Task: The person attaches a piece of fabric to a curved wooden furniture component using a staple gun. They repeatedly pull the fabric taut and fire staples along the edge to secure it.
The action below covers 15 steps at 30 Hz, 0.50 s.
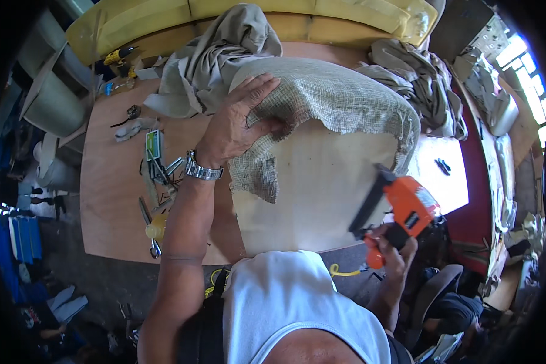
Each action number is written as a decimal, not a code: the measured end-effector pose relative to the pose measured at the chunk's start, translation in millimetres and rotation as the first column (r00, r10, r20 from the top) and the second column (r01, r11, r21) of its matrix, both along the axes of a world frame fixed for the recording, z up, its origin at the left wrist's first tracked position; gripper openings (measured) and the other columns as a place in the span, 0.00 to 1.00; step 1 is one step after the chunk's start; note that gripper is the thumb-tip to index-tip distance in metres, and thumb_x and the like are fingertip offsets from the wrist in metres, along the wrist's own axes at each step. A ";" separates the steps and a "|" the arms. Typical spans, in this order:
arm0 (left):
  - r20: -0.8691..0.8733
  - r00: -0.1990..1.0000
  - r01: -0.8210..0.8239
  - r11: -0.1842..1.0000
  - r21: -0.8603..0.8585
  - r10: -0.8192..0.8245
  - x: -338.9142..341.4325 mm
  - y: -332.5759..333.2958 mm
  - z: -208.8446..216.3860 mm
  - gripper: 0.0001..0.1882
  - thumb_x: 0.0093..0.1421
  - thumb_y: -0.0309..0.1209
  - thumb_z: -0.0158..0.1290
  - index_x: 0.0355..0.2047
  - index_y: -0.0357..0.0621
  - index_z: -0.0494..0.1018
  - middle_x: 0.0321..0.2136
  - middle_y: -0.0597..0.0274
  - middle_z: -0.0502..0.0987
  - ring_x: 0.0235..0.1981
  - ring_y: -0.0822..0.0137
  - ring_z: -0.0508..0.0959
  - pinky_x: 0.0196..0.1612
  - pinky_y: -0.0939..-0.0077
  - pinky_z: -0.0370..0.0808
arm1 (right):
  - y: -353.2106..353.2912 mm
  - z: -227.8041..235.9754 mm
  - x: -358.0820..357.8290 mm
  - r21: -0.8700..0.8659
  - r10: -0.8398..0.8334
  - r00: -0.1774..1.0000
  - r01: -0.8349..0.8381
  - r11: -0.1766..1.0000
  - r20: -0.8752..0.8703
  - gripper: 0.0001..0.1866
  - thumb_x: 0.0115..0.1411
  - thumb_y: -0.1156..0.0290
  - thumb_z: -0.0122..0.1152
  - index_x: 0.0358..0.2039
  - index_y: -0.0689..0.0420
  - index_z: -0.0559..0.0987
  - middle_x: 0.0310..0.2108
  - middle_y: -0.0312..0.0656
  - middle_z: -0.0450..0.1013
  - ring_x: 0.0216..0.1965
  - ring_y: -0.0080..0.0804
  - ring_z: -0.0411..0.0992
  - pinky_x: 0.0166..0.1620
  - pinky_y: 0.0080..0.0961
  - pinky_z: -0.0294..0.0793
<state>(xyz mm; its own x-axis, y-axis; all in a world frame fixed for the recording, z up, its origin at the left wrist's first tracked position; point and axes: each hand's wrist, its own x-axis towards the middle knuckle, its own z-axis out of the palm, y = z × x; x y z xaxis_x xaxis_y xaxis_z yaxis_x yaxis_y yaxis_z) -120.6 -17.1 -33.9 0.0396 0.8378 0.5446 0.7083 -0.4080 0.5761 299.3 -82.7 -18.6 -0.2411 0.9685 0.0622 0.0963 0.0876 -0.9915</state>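
Note:
A grey-beige, coarsely woven fabric (pixel 340 88) wraps over the far side of a pale wooden panel (pixel 315 188), its frayed edge folded onto the panel. My left hand (pixel 239 121), with a metal watch on the wrist, pinches the fabric at the panel's far left corner, fingers on top and thumb at the edge. A loose flap of fabric hangs below that hand. My right hand (pixel 394 252) grips the handle of an orange and black staple gun (pixel 406 206). Its black nose reaches toward the right edge of the fabric; whether it touches cannot be told.
Left on the table (pixel 118 212) lie scissors (pixel 155 247), a small green box (pixel 154 144) and several metal tools. Grey cloth heaps (pixel 224 54) sit at the back, before a yellow sofa (pixel 309 27). A yellow hose (pixel 344 272) runs below the table edge.

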 end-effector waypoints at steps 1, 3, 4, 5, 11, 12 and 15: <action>-0.012 1.000 0.001 1.000 0.022 0.000 -2.0 1.8 0.2 0.43 0.51 0.40 0.69 0.67 0.53 0.65 0.65 0.56 0.68 0.66 0.55 0.66 0.72 0.60 0.59 | -3.2 6.2 -19.1 -0.014 0.068 0.997 -0.068 0.998 -0.032 0.09 0.58 0.72 0.64 0.36 0.63 0.79 0.31 0.38 0.77 0.28 0.26 0.74 0.35 0.27 0.75; -0.036 0.999 -0.005 1.000 0.027 0.006 -2.7 2.6 2.9 0.43 0.51 0.41 0.69 0.67 0.52 0.65 0.65 0.56 0.68 0.66 0.54 0.66 0.72 0.59 0.59 | -10.4 16.2 -50.2 -0.113 0.120 0.993 -0.117 0.987 0.019 0.10 0.56 0.73 0.68 0.37 0.61 0.80 0.32 0.39 0.78 0.29 0.27 0.76 0.35 0.28 0.76; -0.045 0.999 -0.009 1.000 0.027 0.010 -2.4 2.1 4.1 0.44 0.51 0.42 0.69 0.67 0.52 0.65 0.65 0.56 0.68 0.66 0.54 0.67 0.72 0.59 0.59 | -11.6 20.0 -62.6 -0.167 0.149 0.988 -0.139 0.976 0.044 0.10 0.54 0.74 0.70 0.37 0.60 0.80 0.33 0.39 0.78 0.29 0.27 0.76 0.36 0.28 0.76; -0.053 0.998 -0.019 1.000 0.023 0.020 -2.0 -1.0 6.0 0.44 0.51 0.42 0.69 0.67 0.52 0.64 0.65 0.56 0.68 0.66 0.54 0.66 0.72 0.59 0.59 | -7.8 16.9 -71.9 -0.083 0.205 0.968 -0.194 0.977 0.145 0.11 0.54 0.74 0.71 0.37 0.59 0.81 0.32 0.39 0.79 0.29 0.27 0.77 0.35 0.28 0.77; -0.072 0.997 -0.040 0.999 0.019 0.041 -6.4 -4.0 1.1 0.45 0.51 0.43 0.69 0.68 0.53 0.63 0.66 0.55 0.66 0.66 0.47 0.65 0.71 0.55 0.59 | 22.0 37.3 -139.5 0.212 0.260 0.870 -0.372 0.904 0.419 0.14 0.52 0.71 0.76 0.38 0.57 0.82 0.29 0.40 0.80 0.28 0.30 0.79 0.35 0.29 0.78; -0.062 0.998 -0.027 0.999 0.018 0.028 -6.4 -3.1 0.0 0.45 0.50 0.42 0.69 0.68 0.53 0.63 0.67 0.55 0.65 0.67 0.46 0.64 0.71 0.54 0.59 | 22.5 37.8 -143.7 0.203 0.257 0.875 -0.362 0.910 0.410 0.14 0.52 0.71 0.76 0.38 0.57 0.82 0.29 0.41 0.80 0.28 0.31 0.79 0.35 0.29 0.78; -0.047 0.999 -0.023 0.999 0.035 0.024 -6.3 -1.7 -4.3 0.46 0.49 0.42 0.70 0.68 0.53 0.63 0.67 0.53 0.65 0.67 0.43 0.63 0.69 0.51 0.59 | 27.0 41.1 -159.0 0.308 0.232 0.886 -0.369 0.877 0.400 0.13 0.52 0.71 0.75 0.37 0.57 0.82 0.26 0.40 0.79 0.26 0.30 0.78 0.33 0.29 0.78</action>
